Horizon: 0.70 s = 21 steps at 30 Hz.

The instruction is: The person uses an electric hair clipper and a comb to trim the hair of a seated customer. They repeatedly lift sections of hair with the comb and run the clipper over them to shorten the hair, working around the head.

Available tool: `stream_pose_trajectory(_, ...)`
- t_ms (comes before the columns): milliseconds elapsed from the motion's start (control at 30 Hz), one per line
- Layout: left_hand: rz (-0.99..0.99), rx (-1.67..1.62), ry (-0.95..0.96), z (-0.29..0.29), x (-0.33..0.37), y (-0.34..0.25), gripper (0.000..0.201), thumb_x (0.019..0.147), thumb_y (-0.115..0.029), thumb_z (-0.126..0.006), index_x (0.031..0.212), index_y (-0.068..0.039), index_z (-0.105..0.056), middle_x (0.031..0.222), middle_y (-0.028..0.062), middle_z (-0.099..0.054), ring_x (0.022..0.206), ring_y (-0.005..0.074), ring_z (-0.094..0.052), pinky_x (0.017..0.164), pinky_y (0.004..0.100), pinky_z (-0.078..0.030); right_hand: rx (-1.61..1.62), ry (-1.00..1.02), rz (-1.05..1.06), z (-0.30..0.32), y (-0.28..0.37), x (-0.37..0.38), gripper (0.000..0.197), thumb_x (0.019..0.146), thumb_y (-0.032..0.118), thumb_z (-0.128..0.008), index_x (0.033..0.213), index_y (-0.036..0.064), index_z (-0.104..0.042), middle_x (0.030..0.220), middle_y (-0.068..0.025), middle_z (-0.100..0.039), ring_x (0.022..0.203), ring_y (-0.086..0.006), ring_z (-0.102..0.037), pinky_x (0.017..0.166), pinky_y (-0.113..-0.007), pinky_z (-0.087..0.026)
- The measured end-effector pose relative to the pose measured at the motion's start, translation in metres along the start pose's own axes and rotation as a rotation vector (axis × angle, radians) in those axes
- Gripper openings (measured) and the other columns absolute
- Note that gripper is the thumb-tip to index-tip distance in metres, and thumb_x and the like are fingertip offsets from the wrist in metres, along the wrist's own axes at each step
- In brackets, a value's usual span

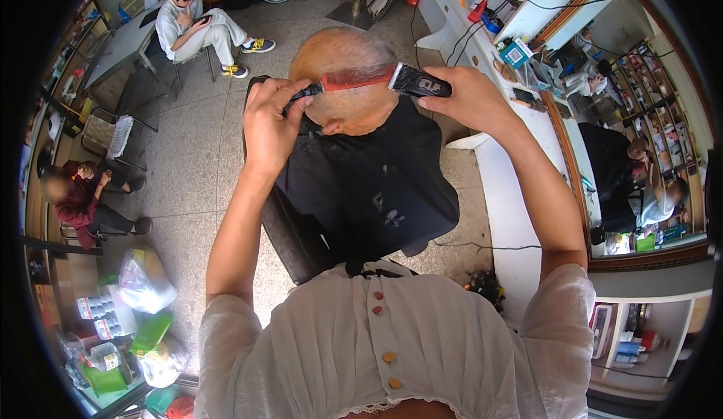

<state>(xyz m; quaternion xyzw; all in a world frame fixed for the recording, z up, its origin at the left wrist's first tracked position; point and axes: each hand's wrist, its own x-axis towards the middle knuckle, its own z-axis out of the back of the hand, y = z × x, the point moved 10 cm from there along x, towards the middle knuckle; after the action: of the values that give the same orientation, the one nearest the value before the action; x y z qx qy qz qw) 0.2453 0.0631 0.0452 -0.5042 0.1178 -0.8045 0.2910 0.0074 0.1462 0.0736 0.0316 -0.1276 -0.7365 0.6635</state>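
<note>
Right hand (468, 97) holds clippers (422, 82) beside red comb (355, 78), cluttered counter (446, 12) nearby

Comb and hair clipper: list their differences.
The comb shows a red toothed section; the hair clipper has a mostly black body. The comb looks thin, the hair clipper chunky. The left hand holds the comb, the right hand the hair clipper. Both are at the caped person's head.

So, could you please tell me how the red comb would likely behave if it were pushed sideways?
The red comb would probably feel fairly stiff: it looks straight though the left hand holds it only at one end. Its slim body suggests it is light. Its fine teeth might bend.
</note>
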Motion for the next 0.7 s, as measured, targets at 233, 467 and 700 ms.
stream_pose_trajectory(233, -0.052, -0.005, -0.03, 0.001, 0.001, -0.002, 0.027, 0.07, -0.006, -0.076, 0.096, -0.009, -0.073, 0.089, 0.0037, -0.064, 0.084, 0.0228, -0.056, 0.078, 0.0325, -0.047, -0.083, 0.051, -0.022, 0.002, 0.011, 0.005, 0.04, 0.076, 0.029, -0.072, 0.111, 0.0099, -0.067, 0.09, -0.0176, -0.068, 0.089, -0.0356, -0.065, 0.078, -0.045, -0.051)
stream_pose_trajectory(467, -0.068, 0.007, -0.034, 0.002, 0.001, -0.004, 0.025, 0.07, -0.007, -0.075, 0.095, -0.01, -0.073, 0.09, 0.0019, -0.065, 0.085, 0.0222, -0.056, 0.079, 0.0329, -0.045, -0.164, -0.009, 0.153, 0.004, 0.045, 0.012, 0.044, 0.077, 0.028, -0.072, 0.115, 0.0069, -0.064, 0.087, -0.017, -0.067, 0.086, -0.0355, -0.064, 0.076, -0.044, -0.049)
stream_pose_trajectory(700, -0.072, -0.036, 0.052, -0.005, -0.001, -0.002, 0.025, 0.071, -0.009, -0.075, 0.096, -0.01, -0.073, 0.089, 0.0019, -0.065, 0.085, 0.0222, -0.056, 0.08, 0.033, -0.045, -0.35, 0.065, 0.199, -0.004, 0.081, 0.008, 0.048, 0.079, 0.03, -0.07, 0.122, 0.0101, -0.06, 0.089, -0.0172, -0.067, 0.087, -0.036, -0.064, 0.075, -0.043, -0.051)
